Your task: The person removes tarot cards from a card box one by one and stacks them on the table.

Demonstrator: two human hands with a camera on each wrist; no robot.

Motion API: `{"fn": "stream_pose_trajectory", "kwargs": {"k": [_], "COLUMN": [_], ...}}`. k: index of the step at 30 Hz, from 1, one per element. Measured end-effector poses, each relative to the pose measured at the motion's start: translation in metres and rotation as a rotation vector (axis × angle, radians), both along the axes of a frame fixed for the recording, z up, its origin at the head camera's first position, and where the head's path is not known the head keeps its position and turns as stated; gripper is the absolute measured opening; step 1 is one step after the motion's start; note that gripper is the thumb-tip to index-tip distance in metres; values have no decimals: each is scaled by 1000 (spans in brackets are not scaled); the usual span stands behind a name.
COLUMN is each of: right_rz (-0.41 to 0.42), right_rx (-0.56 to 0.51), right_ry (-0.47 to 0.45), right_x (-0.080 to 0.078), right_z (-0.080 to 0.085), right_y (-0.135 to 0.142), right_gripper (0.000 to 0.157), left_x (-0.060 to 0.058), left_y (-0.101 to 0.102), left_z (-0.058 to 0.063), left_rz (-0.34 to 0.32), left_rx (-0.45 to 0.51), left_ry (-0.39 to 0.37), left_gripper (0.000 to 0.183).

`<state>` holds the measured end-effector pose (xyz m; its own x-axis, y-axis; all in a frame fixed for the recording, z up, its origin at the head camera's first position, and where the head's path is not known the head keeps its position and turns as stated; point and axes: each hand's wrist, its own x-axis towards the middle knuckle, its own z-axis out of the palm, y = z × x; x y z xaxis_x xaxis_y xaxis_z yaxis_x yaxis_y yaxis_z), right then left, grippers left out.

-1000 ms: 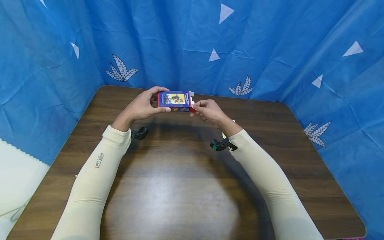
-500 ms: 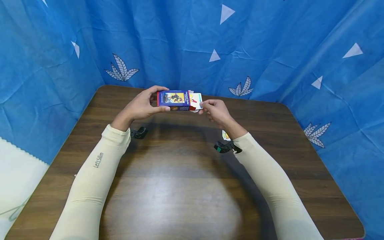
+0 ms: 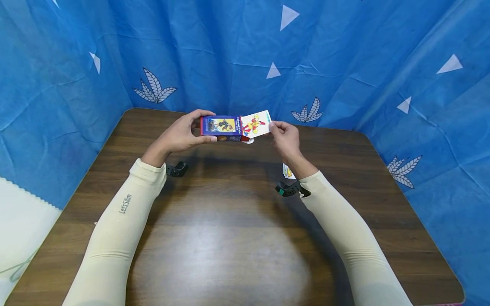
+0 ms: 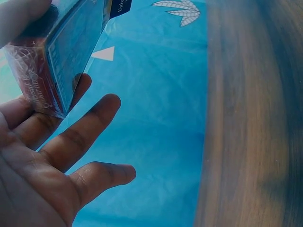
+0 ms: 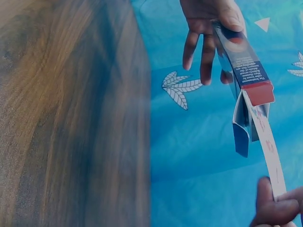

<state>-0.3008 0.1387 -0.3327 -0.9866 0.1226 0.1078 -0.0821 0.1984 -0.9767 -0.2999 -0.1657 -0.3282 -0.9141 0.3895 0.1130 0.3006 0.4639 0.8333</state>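
Observation:
In the head view my left hand (image 3: 179, 132) grips a blue and red tarot card box (image 3: 222, 127) by its left end, above the far part of the table. The left wrist view shows thumb and fingers on the plastic-wrapped box (image 4: 71, 52), with the lower fingers spread free. Flaps stand open at the box's right end. My right hand (image 3: 286, 138) pinches the outer end of a white card (image 3: 257, 123) with a red and yellow figure. Its inner end is still at the box mouth, as the right wrist view shows the card (image 5: 267, 146) edge-on, tilted out past the flaps.
A small pile of cards (image 3: 288, 171) lies on the brown wooden table (image 3: 229, 246), partly covered by my right wrist. Blue curtains (image 3: 245, 55) with white triangles and leaves hang behind the table's far edge and along its sides.
My right hand has moved right and slightly up, drawing the card out of the box mouth and tilting it upward. My left hand and the box have stayed nearly in place.

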Motion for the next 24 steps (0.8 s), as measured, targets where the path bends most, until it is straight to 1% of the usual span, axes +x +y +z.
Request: {"fn": "stream_pose_trajectory", "kwargs": {"k": [4,6,11,15,20,22,24], "right_rz": [-79,-98,-132,-140,-133,-123,-114], "right_rx": [22,1,-14,9,79,130,206], "right_ry": [101,133,169,189,178,171,165], "right_x": [-3,-4,-5,-5,-5,-5,-5], "right_z": [-3,-3,-3,-2,-3,-4,-6], "right_y": [2,3,9,14,23,28,35], "right_gripper": [30,29,26,24,24,25,26], "left_x": [0,0,0,0,0,0,0], "left_y": [0,0,0,0,0,0,0], "left_z": [-1,-1,-1,-1,-1,-1,-2], "left_rz": [-1,-3,-6,-9,-14,-13,-12], "left_rx": [9,13,7,9,11,12,13], "left_ry": [5,9,17,23,26,25,25], "left_gripper": [79,78,79,79,80,80,80]}}
